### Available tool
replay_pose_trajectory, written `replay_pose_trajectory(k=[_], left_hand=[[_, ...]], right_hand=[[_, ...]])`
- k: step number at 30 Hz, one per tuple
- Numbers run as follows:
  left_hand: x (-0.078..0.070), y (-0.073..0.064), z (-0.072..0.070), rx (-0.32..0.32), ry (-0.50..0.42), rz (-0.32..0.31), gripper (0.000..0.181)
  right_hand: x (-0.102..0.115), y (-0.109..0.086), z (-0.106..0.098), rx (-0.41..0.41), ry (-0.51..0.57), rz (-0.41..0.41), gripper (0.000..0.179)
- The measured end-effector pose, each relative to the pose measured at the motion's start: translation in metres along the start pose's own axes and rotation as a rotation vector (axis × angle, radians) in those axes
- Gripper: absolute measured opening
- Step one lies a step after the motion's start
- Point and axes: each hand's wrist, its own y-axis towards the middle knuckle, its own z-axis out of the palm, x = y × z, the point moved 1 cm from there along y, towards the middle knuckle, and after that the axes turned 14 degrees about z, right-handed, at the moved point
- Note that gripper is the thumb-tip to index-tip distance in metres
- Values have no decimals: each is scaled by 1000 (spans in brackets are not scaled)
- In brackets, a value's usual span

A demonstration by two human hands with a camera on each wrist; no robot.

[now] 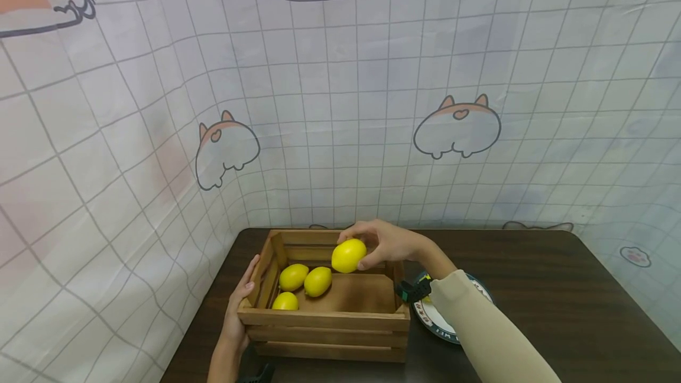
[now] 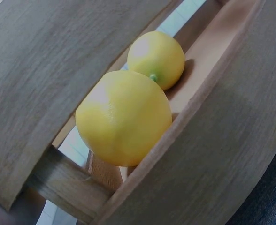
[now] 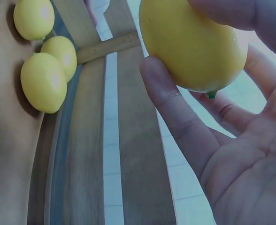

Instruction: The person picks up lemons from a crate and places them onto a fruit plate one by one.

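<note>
My right hand [image 1: 384, 243] pinches a yellow lemon [image 1: 348, 255] between thumb and fingertips, above the right half of a slatted wooden crate [image 1: 324, 319]. In the right wrist view this lemon [image 3: 192, 44] shows a green stem tip pointing down. Inside the crate, toward the left, lie three more lemons [image 1: 317, 282]; the left wrist view catches two of them, the nearer lemon [image 2: 124, 119] large behind the slats. My left hand [image 1: 236, 306] rests along the crate's left side, fingers extended up by the rim.
A round plate [image 1: 444, 331] with a patterned blue-green rim stands right of the crate, partly covered by my right forearm. Something yellow [image 1: 427, 297] shows on it beside the wrist strap. The dark wooden table [image 1: 553, 294] meets a grid-patterned cloth [image 1: 340, 152] at its back and left.
</note>
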Motion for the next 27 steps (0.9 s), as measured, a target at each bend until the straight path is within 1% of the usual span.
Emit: replay_pose_trajectory(k=[5, 13, 22, 27], left_hand=[[0, 0, 1, 3, 3, -3, 59], [0, 0, 2, -2, 0, -3, 59], [0, 0, 1, 4, -7, 0, 59], [0, 0, 1, 13, -11, 4, 59]], right_hand=[[0, -6, -1, -25, -8, 14, 55], [-4, -15, -4, -51, -7, 10, 54], [-6, -30, -5, -96, 20, 46, 55], [-10, -37, -4, -125, 18, 37, 56]])
